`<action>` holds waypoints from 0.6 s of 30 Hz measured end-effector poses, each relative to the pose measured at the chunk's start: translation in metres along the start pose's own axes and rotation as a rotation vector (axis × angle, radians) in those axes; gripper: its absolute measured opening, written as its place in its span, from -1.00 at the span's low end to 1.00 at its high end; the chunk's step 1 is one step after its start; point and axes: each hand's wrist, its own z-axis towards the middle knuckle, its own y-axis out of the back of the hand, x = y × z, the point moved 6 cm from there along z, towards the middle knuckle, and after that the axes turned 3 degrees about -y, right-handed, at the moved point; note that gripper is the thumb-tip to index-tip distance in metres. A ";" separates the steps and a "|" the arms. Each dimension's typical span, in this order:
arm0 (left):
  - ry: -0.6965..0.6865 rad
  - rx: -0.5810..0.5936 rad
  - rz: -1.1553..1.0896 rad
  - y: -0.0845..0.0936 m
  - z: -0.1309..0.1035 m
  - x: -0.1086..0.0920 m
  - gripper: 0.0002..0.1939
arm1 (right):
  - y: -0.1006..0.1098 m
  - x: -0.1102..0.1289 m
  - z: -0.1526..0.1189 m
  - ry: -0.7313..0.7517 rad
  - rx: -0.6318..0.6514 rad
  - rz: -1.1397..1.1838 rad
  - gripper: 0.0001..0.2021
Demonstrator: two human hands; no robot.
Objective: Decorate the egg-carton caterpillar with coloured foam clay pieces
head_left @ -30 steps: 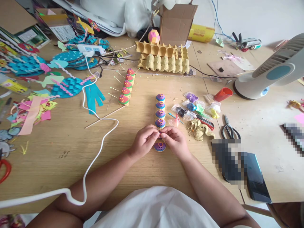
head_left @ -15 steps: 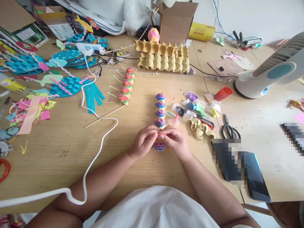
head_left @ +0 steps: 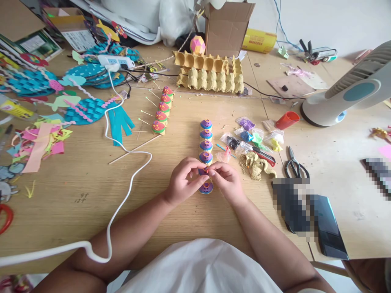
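My left hand (head_left: 185,179) and my right hand (head_left: 227,181) meet over a row of egg-carton cups. Between their fingertips is a small piece of red modelling clay (head_left: 206,171), pinched in my right thumb and forefinger, with my left fingertips curled against its other side. The egg-carton row (head_left: 206,145) runs away from me, its cups topped with purple and blue clay and small orange rings. My fingers partly cover one cup. The nearest cup (head_left: 206,187) shows just below my fingertips.
Bags of coloured clay (head_left: 246,134), a red utility knife (head_left: 265,156), carton scraps (head_left: 258,167) and scissors (head_left: 295,165) lie to the right. A second decorated row (head_left: 163,110) stands left, beside a white cable (head_left: 131,187). Behind are egg cartons (head_left: 210,79); a fan (head_left: 345,93) stands right.
The red clay, a thin strip stretched between both hands before, now looks shorter and bunched at the fingertips. My left thumb and forefinger have spread a little.
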 end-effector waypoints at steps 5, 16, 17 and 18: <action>-0.069 -0.009 0.075 0.001 0.002 -0.005 -0.92 | -0.001 0.000 0.000 0.000 0.019 0.018 -0.72; -0.068 -0.019 0.100 0.004 0.001 -0.004 -0.95 | 0.001 -0.010 0.000 -0.088 0.039 0.059 -0.64; -0.064 -0.016 0.097 0.004 0.001 -0.003 -0.95 | 0.001 -0.011 0.001 -0.094 0.039 0.066 -0.64; -0.060 -0.014 0.094 0.003 0.001 -0.003 -0.95 | 0.001 -0.011 0.001 -0.097 0.037 0.070 -0.64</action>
